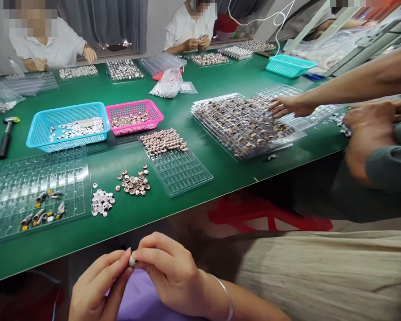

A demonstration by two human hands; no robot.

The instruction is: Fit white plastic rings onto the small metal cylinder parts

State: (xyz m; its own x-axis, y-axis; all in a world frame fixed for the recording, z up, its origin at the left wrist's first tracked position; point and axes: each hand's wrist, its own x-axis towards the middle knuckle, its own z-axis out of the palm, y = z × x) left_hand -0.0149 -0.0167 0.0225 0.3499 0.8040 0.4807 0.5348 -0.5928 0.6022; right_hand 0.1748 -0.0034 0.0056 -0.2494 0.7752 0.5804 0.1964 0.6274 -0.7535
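Note:
My left hand (pixel 95 285) and my right hand (pixel 169 269) meet below the table's near edge, fingertips pinched together on one small pale part (pixel 132 261). Both hands are closed on it. On the green table (pixel 220 174) just ahead lie a heap of small white caps (pixel 102 202) and a heap of brown round caps (pixel 134 182). A clear plastic tray (pixel 178 167) holds a cluster of tan cone-shaped parts (pixel 163 140) at its far end. Another clear tray (pixel 36 191) at the left carries a few assembled pieces.
A blue basket (pixel 68 125) and a pink basket (pixel 134 117) hold small parts. A hammer (pixel 5 136) lies far left. A co-worker's hand (pixel 287 106) at the right rests on a full tray (pixel 243 122). Two people sit across the table. A teal basket (pixel 289 65) stands at the back right.

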